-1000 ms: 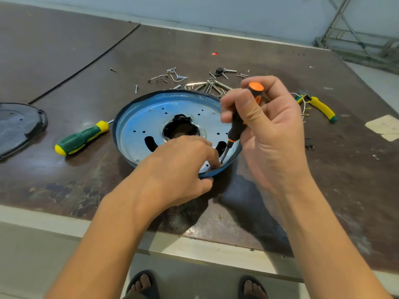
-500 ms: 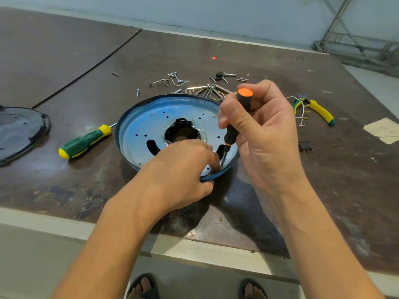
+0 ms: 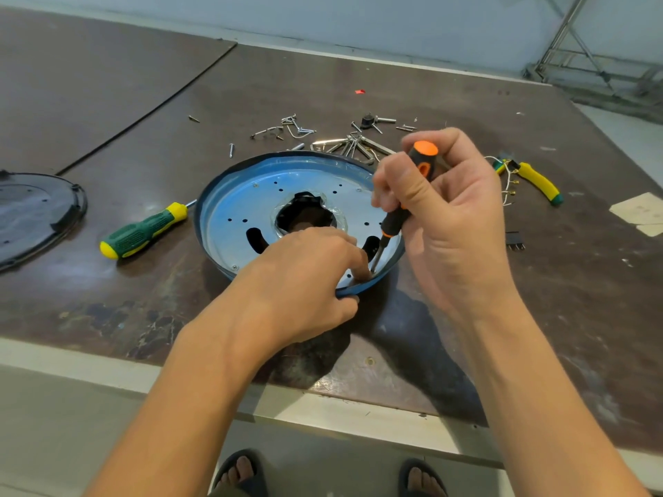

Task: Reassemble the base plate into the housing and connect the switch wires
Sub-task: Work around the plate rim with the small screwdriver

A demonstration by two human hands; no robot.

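While the right hand [image 3: 455, 224] grips the screwdriver [image 3: 393, 220] and the left hand [image 3: 305, 278] pinches the plate rim [image 3: 380, 280] by its tip, a slanted push could jab those fingers [image 3: 360, 267].

Two screwdrivers [image 3: 425, 152] [image 3: 143, 233], one blue housing [image 3: 229, 209], one pliers [image 3: 538, 181], one dark cover [image 3: 36, 217], two hands [image 3: 305, 281] [image 3: 452, 224].

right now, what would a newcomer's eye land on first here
The round blue housing mid-table, with the perforated base plate seated in it. At its near rim the left hand pinches the edge while the right hand holds an orange-and-black screwdriver tip-down. Behind it lies a scatter of loose screws.
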